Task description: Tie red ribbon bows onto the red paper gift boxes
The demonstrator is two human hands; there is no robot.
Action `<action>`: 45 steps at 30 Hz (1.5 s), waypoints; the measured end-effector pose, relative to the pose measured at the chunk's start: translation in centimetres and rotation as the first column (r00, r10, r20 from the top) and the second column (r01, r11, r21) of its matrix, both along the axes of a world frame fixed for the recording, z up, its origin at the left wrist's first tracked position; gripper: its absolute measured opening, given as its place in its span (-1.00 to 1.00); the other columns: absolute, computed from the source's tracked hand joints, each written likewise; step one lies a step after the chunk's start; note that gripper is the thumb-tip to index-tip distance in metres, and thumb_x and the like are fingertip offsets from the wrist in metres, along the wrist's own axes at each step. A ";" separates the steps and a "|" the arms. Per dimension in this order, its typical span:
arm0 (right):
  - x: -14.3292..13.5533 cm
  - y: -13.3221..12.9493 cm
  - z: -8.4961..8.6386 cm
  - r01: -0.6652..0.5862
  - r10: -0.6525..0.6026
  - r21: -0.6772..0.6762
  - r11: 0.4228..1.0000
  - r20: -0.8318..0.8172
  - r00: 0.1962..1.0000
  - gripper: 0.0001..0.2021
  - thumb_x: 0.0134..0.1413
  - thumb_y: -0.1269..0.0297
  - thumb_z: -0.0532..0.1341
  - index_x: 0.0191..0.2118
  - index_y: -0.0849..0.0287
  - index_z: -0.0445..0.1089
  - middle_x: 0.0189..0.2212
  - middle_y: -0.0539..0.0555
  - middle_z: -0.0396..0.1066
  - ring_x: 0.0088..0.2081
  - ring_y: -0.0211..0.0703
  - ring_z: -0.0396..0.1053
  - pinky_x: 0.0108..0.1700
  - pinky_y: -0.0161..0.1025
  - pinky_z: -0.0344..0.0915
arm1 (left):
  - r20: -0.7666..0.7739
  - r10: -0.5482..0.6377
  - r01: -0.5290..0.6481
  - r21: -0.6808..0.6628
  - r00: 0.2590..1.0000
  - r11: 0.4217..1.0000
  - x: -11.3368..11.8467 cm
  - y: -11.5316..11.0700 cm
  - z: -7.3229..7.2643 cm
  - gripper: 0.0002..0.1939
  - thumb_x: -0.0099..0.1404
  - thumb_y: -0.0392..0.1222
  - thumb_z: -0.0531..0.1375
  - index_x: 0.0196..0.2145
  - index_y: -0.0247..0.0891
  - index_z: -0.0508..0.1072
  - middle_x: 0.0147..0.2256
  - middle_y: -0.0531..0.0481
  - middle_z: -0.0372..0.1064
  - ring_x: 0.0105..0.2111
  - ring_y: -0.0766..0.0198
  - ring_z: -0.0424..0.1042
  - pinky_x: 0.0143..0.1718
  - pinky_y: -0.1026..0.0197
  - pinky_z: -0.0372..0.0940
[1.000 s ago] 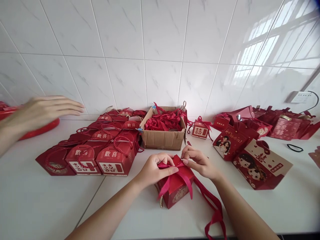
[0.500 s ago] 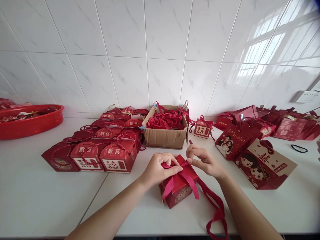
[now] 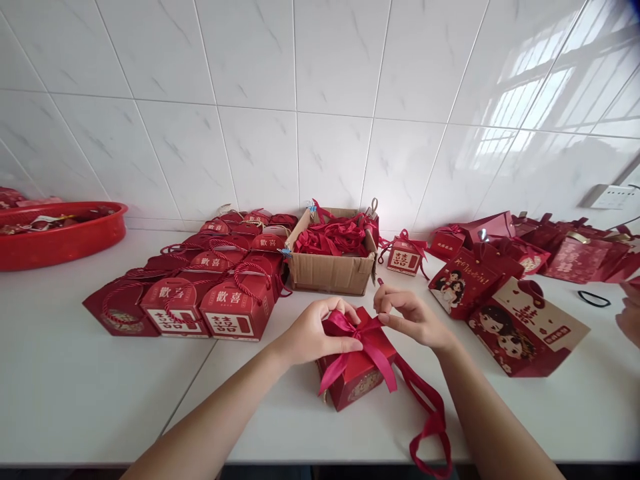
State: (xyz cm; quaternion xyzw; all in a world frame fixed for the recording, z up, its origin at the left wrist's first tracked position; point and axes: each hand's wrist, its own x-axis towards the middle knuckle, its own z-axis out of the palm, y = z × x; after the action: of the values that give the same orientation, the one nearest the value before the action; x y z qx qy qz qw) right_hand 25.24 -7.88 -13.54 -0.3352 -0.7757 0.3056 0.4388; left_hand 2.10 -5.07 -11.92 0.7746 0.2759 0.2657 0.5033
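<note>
A small red gift box [image 3: 346, 388] stands on the white table in front of me, a crimson ribbon [image 3: 379, 359] tied in a bow on its top. At the bow's left side is my left hand [image 3: 320, 333], thumb and fingers closed around the left loop. My right hand [image 3: 407, 319] pinches the bow's right loop between thumb and forefinger. Two tails of the bow hang over the box's front. A longer piece of ribbon [image 3: 434, 420] trails from the box's right side down to the table's front edge.
Rows of red boxes with cord handles [image 3: 235, 310] stand at left, beside a red basin [image 3: 90, 233]. Behind my hands is a cardboard box [image 3: 330, 273] of ribbons. Printed gift bags [image 3: 530, 333] and a black loop [image 3: 594, 298] lie right. Another person's hand [image 3: 631, 313] shows at the right edge.
The bow's loops look fuller and the knot shows more clearly between my hands. My left thumb has shifted slightly off the knot. The other person's hand has come further into view.
</note>
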 end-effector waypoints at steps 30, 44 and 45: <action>-0.4 -1.7 -0.9 0.089 -0.073 -0.154 0.984 0.109 0.991 -0.71 0.21 0.10 0.12 -0.43 0.20 0.25 -0.47 0.00 0.24 -0.40 -0.28 0.18 -0.32 -0.30 0.18 | 0.097 0.035 -0.045 0.099 0.995 0.994 0.1 0.3 -1.0 -0.72 -0.03 -0.11 0.38 -0.48 -0.26 0.36 -0.22 -0.07 0.45 -0.10 0.14 0.40 -0.06 0.17 0.23; -7.1 -7.6 2.8 0.160 -0.257 0.304 0.939 0.316 0.913 -0.76 0.09 0.28 0.22 -0.08 0.11 0.36 -0.17 0.14 0.37 -0.14 -0.05 0.28 -0.08 -0.08 0.25 | 0.329 -0.118 0.250 -0.396 0.937 0.883 -1.0 1.8 -1.2 -0.82 0.13 -0.19 0.23 -0.56 -0.34 0.44 -0.01 -0.15 0.41 -0.11 0.10 0.42 -0.13 0.17 0.24; -7.8 -7.7 2.6 0.149 -0.264 0.320 0.936 0.352 0.898 -0.69 0.05 0.26 0.26 -0.05 0.09 0.35 -0.14 0.13 0.38 -0.11 -0.02 0.27 -0.05 -0.05 0.23 | 0.347 -0.116 0.260 -0.404 0.930 0.877 -1.0 1.9 -1.2 -0.85 0.10 -0.24 0.22 -0.57 -0.34 0.45 0.01 -0.16 0.40 -0.06 0.04 0.40 -0.07 0.14 0.23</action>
State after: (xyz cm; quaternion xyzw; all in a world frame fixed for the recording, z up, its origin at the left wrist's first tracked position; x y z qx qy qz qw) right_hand 17.45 -15.59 -10.98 -0.4035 -0.8426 0.0692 0.3498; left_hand 1.09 -3.21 -13.10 0.6109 0.1682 0.2643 0.7271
